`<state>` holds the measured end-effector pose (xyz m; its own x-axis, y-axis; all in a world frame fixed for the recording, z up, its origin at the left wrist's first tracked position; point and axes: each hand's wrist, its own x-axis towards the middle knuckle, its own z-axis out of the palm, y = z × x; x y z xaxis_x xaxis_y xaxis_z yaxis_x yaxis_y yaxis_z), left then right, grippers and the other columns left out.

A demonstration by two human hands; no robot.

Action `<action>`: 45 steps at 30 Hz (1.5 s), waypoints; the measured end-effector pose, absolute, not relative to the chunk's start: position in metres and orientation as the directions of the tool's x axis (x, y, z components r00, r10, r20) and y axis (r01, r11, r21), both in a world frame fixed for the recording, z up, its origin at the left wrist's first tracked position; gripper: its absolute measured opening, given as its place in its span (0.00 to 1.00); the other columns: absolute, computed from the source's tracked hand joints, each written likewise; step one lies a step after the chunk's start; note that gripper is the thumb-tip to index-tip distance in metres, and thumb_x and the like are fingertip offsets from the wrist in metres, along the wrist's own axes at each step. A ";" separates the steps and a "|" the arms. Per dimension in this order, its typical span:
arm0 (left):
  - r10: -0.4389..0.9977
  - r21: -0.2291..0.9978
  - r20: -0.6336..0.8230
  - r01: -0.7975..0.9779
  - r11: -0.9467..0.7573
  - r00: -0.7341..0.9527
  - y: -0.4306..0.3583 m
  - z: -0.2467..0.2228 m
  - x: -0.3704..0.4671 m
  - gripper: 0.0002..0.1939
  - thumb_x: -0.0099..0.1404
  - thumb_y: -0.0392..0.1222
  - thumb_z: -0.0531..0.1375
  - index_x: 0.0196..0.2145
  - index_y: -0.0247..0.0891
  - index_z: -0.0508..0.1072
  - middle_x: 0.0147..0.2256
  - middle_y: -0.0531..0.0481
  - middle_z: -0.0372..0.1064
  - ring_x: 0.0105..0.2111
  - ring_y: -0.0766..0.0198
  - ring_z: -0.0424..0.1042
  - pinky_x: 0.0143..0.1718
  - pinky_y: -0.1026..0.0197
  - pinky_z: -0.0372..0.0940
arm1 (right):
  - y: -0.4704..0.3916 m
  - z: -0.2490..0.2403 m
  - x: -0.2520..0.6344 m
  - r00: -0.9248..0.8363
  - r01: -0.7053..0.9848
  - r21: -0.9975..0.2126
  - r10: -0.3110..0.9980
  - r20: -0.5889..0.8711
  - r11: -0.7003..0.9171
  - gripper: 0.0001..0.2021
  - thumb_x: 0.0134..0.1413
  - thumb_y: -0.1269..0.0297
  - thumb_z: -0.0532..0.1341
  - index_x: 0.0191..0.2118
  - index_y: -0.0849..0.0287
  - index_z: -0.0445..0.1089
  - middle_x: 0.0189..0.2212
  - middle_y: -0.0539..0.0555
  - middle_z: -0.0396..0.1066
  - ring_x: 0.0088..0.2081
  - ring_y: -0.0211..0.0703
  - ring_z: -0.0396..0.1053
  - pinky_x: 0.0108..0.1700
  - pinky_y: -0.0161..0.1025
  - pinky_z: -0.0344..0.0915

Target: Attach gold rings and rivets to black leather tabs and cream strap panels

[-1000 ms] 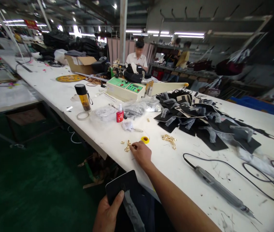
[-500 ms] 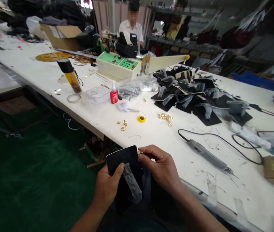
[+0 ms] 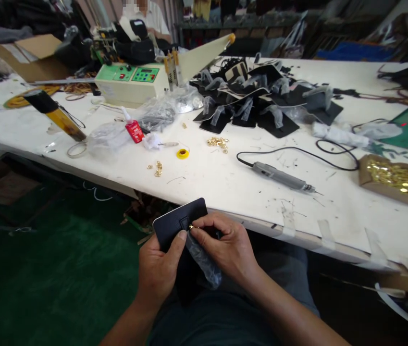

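My left hand (image 3: 159, 265) grips a black leather-like panel (image 3: 170, 221) with pale edges and rounded corners, its thumb on the face. A strap wrapped in clear plastic (image 3: 204, 263) hangs from the panel's middle. Between the thumb and forefinger of my right hand (image 3: 228, 242) is a small gold metal fitting (image 3: 191, 227). It sits at the panel's face, close to a small outlined patch above the strap; whether it touches is hard to tell. Loose gold fittings (image 3: 158, 168) lie on the white table (image 3: 204, 180) beyond, and another gold pile (image 3: 218, 143) lies farther right.
A grey electric screwdriver (image 3: 279, 177) with a black cord lies right. Beyond are a yellow tape roll (image 3: 182, 154), a red bottle (image 3: 134, 131), stacked black panels (image 3: 250, 103), a cream machine (image 3: 131, 86) and a box of gold pieces (image 3: 394, 179). A person sits behind the machine.
My right hand has brought the gold fitting from beside the panel's upper right corner to its face, near the strap's top. The view has turned right and down.
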<state>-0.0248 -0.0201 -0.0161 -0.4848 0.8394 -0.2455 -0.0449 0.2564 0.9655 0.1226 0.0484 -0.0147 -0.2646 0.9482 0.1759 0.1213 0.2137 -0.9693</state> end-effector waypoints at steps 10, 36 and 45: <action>0.821 0.947 -0.293 -0.265 0.180 -0.490 -0.013 -0.004 0.004 0.23 0.57 0.50 0.75 0.47 0.36 0.82 0.36 0.47 0.84 0.33 0.56 0.83 0.38 0.58 0.77 | 0.042 -0.004 0.165 -0.183 0.032 -0.980 0.965 0.188 0.197 0.02 0.61 0.68 0.69 0.37 0.53 0.79 0.35 0.48 0.77 0.38 0.41 0.74 0.43 0.40 0.68; 0.889 0.875 -0.457 -0.197 0.442 -0.036 -0.024 -0.023 0.009 0.19 0.62 0.49 0.72 0.45 0.34 0.82 0.34 0.46 0.82 0.32 0.56 0.81 0.33 0.58 0.78 | 0.084 -0.030 0.175 0.172 -0.580 -0.814 0.970 -0.169 -0.039 0.11 0.48 0.60 0.76 0.37 0.55 0.79 0.38 0.50 0.80 0.41 0.40 0.75 0.52 0.41 0.71; 0.900 0.899 -0.431 -0.112 0.423 -0.064 -0.019 -0.015 0.016 0.16 0.63 0.52 0.71 0.38 0.35 0.81 0.27 0.49 0.78 0.23 0.62 0.75 0.19 0.62 0.74 | 0.092 -0.029 0.178 0.211 -0.594 -0.805 0.965 -0.153 0.002 0.12 0.48 0.59 0.76 0.37 0.56 0.78 0.38 0.50 0.80 0.42 0.41 0.75 0.55 0.41 0.70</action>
